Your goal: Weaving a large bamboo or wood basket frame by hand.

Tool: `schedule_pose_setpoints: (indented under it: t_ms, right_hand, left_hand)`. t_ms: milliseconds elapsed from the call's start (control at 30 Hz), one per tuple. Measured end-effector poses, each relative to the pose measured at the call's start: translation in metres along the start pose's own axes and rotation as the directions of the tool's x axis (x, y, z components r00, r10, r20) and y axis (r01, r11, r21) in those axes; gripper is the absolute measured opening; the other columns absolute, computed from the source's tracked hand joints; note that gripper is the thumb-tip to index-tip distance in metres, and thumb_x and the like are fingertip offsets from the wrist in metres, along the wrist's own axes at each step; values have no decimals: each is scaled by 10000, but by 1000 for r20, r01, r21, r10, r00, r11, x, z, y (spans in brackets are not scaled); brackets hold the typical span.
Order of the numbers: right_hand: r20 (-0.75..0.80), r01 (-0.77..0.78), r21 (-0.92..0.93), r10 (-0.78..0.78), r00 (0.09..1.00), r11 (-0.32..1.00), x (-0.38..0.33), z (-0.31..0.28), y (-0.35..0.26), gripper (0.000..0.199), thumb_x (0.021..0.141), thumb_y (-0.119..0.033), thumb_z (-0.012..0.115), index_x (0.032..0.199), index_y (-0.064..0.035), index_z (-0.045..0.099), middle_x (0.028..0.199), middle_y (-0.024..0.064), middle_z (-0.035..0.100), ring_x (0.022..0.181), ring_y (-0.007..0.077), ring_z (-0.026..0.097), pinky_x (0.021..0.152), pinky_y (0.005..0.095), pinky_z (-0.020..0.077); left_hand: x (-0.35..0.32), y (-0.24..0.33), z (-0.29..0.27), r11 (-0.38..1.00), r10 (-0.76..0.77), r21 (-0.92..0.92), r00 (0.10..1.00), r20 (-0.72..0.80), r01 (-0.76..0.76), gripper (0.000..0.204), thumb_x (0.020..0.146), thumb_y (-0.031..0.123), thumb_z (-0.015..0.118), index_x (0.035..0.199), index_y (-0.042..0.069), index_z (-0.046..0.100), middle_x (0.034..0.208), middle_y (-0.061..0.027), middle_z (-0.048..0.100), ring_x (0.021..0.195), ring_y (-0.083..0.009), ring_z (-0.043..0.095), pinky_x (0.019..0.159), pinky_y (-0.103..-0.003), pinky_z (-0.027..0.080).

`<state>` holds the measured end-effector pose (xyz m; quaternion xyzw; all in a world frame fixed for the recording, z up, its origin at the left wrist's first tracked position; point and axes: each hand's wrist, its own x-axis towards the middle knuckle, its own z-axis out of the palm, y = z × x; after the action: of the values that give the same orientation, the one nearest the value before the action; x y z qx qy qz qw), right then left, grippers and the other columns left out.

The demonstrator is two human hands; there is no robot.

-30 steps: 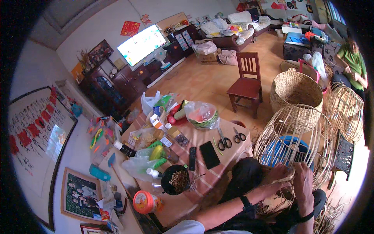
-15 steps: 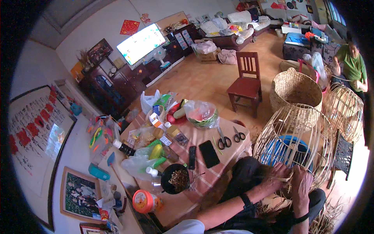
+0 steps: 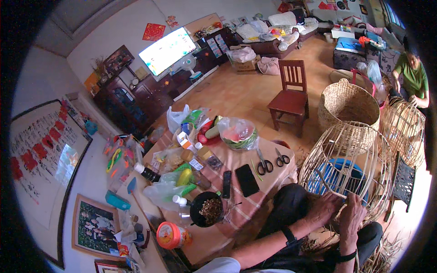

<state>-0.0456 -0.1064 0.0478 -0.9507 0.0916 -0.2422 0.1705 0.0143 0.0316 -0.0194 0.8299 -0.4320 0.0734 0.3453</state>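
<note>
Both hands work at the lower rim of an open-weave bamboo frame [image 3: 348, 168], which stands between the person's knees at about four o'clock so its bare ribs stay within reach. The left hand [image 3: 322, 209] curls over the rim strands, seemingly steadying them, while the right hand [image 3: 351, 219] pinches a thin strip against the frame. At nine o'clock of the frame, the cluttered table [image 3: 255, 195] keeps scissors [image 3: 264, 164] handy.

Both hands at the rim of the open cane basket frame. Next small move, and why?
Probably feed the next strand: left hand and right hand both rest on the lower edge of the basket frame, whose ribs stand open and unfilled.
</note>
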Motion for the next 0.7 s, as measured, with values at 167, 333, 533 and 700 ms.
schedule_pose_setpoints:
  t_ms: [167, 333, 533, 700]
  right_hand:
    - [-39, -3, 174, 10, 999, 985, -10, 1, 4, 328, 818, 25, 691, 1112, -69, 580, 932, 220, 648, 856, 456, 667, 658, 492, 501]
    - [187, -169, 358, 107, 977, 918, -17, -3, 31, 356, 927, -34, 688, 1246, -78, 536, 990, 188, 674, 834, 304, 678, 701, 433, 538]
    - [139, -39, 334, -9, 990, 942, -2, 4, 61, 219, 940, -44, 691, 1054, -58, 505, 840, 174, 683, 743, 322, 673, 650, 408, 522]
    - [113, -116, 539, 65, 991, 834, 12, -26, 25, 206, 925, -55, 698, 960, -49, 495, 755, 143, 634, 677, 293, 629, 609, 418, 484]
  left_hand:
    - [-2, 2, -10, 996, 37, -79, 998, -50, -41, 423, 908, 45, 577, 1327, 57, 629, 1326, -170, 626, 1252, -371, 565, 1148, -514, 415]
    - [2, 4, -29, 993, 16, -121, 996, 91, -5, 406, 911, 57, 584, 1315, 44, 619, 1282, -172, 641, 1247, -374, 564, 1114, -514, 420]
    - [16, 10, -24, 968, -218, -103, 968, 123, 231, 307, 898, 83, 623, 1188, 35, 711, 1102, -184, 721, 1102, -374, 650, 972, -485, 518]
    - [16, 18, -15, 966, -172, -226, 965, -197, 125, 58, 900, 72, 689, 938, 57, 730, 874, -145, 723, 956, -362, 681, 850, -474, 531]
